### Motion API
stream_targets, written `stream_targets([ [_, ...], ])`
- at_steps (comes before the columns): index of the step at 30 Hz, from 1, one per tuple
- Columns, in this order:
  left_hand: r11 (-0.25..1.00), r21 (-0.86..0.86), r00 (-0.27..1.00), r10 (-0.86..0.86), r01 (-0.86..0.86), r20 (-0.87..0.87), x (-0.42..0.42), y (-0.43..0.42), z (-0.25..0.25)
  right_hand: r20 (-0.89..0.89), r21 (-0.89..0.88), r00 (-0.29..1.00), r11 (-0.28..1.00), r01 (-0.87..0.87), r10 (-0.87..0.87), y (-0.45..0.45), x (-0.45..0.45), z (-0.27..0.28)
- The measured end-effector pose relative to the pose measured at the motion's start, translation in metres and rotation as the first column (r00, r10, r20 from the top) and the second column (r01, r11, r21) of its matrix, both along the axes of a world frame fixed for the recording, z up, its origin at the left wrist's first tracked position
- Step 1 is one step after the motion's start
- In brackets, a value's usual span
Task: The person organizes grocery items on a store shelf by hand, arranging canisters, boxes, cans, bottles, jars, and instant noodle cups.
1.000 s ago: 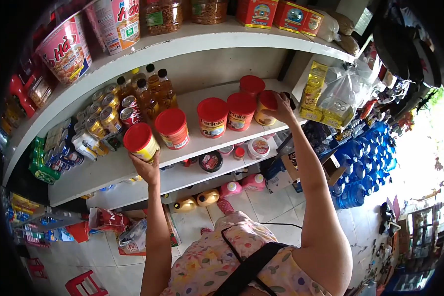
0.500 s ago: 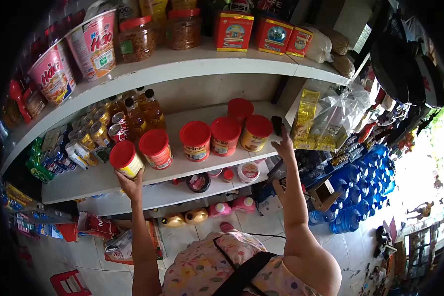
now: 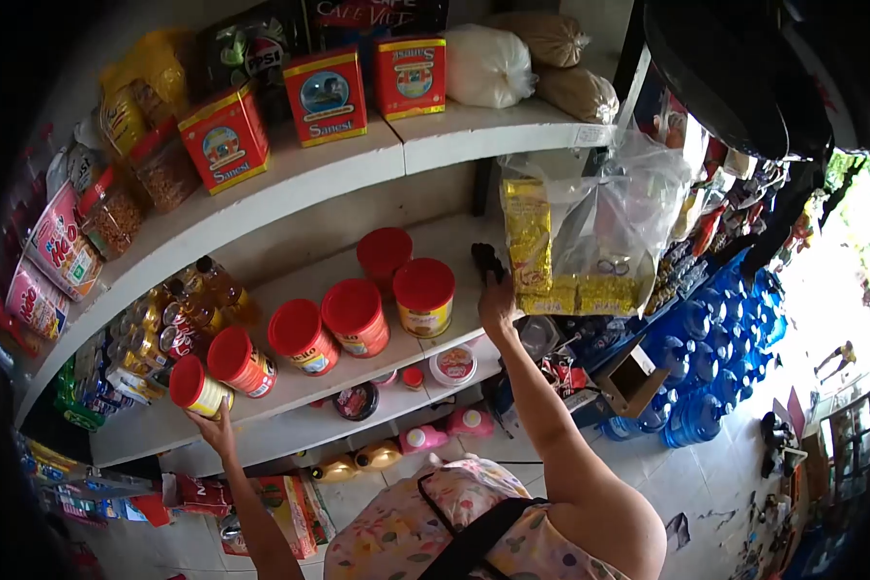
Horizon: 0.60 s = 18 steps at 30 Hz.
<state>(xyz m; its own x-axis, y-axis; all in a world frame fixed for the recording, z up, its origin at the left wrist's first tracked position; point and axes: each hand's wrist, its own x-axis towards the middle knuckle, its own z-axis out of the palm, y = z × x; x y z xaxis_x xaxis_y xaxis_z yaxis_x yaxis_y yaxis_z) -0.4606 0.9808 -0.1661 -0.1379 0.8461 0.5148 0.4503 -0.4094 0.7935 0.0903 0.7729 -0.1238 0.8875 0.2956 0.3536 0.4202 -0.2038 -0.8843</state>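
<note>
My left hand [image 3: 212, 422] is closed around the lower side of a red-lidded canister [image 3: 199, 385], the leftmost in a row on the middle shelf. Beside it stands another red-lidded canister [image 3: 243, 362], touching or nearly so. Farther right are several more, among them a yellow-bodied canister [image 3: 424, 298] nearest my right hand. My right hand [image 3: 496, 302] grips a small black, soft-looking object [image 3: 489, 259] at the shelf's right end; its kind is unclear. Just right of that hand is a clear plastic bag with yellow packets [image 3: 529, 237].
Bottles [image 3: 224, 286] and cans fill the middle shelf's left end. Red Sanest boxes [image 3: 326, 97] and filled bags [image 3: 489, 66] line the upper shelf. Tubs [image 3: 452, 363] sit below. Blue water jugs [image 3: 694, 416] and an open carton [image 3: 633, 380] stand at right.
The view has swung to the right and nearer the shelf. My right hand, with the black object, is now closer to the bag of yellow packets. My left hand stays on the same canister.
</note>
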Motion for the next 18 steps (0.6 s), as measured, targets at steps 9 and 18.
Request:
stream_targets([
  [9, 0.999, -0.038, 1.000, 0.005, -0.004, 0.017, 0.006, -0.007, 0.008, 0.383, 0.089, 0.903, 0.965, -0.248, 0.197, -0.017, -0.042, 0.022],
  [18, 0.974, 0.058, 0.939, -0.228, 0.220, 0.258, -0.007, -0.013, -0.001, 0.735, 0.199, 0.649, 0.852, -0.485, 0.197, -0.087, -0.074, 0.136],
])
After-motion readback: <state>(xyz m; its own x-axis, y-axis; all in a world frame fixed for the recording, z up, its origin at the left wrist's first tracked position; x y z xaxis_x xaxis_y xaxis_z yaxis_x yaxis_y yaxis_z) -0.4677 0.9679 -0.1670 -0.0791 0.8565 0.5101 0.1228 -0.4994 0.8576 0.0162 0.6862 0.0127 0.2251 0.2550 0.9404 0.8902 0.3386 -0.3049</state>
